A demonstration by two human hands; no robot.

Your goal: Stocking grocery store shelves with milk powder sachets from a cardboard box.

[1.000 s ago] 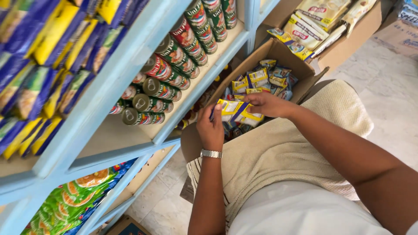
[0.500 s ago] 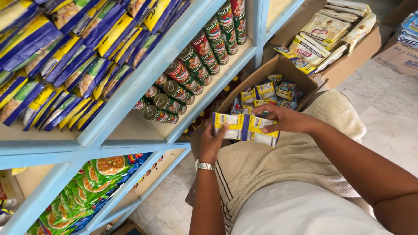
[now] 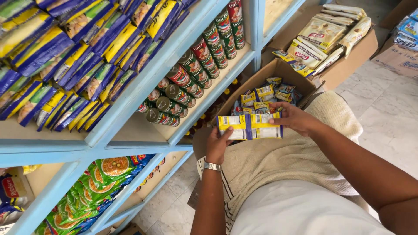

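Two hands grip one stack of packets before blue shelving.

Largest first: blue shelving (image 3: 143, 87) carries rows of cans (image 3: 191, 82); an open cardboard box (image 3: 278, 69) on the floor holds similar sachets. Above the lap, the left hand (image 3: 217, 146) and right hand (image 3: 294, 118) each clasp an end of the yellow-and-blue packets (image 3: 250, 126), fingers closed around them.

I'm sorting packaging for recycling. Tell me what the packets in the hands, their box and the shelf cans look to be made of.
Packets: glossy plastic film, probably; they shine and flex between the left hand and right hand.
Box: plain brown cardboard, matte, with folded flaps.
Cans: metal, going by the shiny ribbed lids; the label material is unclear.
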